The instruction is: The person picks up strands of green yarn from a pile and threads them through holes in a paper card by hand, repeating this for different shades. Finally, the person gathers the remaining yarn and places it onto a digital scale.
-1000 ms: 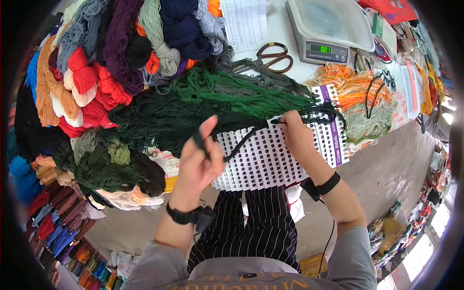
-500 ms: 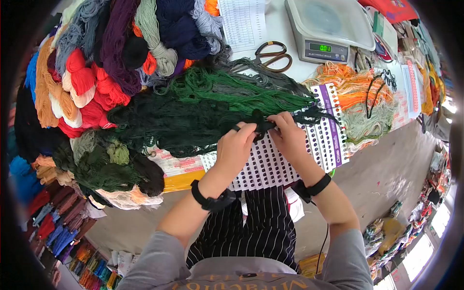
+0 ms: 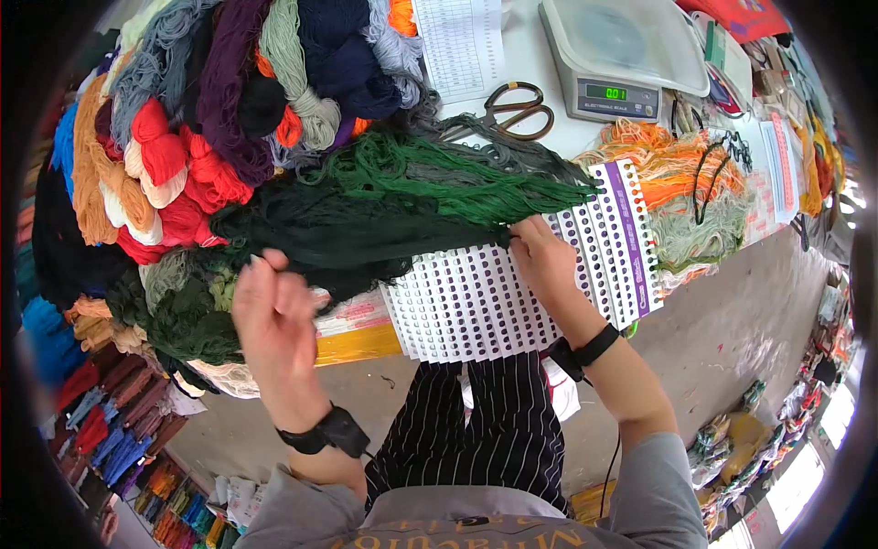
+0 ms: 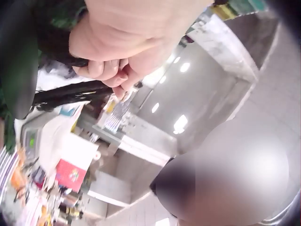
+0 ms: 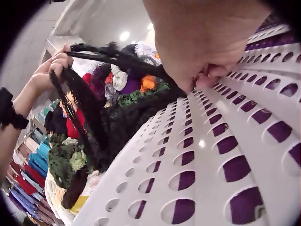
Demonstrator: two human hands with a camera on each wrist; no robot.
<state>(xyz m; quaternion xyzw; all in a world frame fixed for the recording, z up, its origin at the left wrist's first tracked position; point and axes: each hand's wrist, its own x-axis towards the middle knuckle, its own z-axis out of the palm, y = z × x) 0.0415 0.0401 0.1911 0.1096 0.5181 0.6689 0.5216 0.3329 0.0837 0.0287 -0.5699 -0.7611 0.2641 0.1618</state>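
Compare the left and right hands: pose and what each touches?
Height: the left hand is up in the air, over the yarn pile; the right hand lies low on the white hole card. Grip: the left hand's fingers curl round a dark green yarn strand; the right hand pinches with fingertips at the card's top edge, seemingly the strand's other end. Shared: each wrist bears a black strap.

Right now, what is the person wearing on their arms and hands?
The left hand and right hand are bare. Each wrist wears a black strap. The sleeves are grey. A thin black cable hangs from the right strap.
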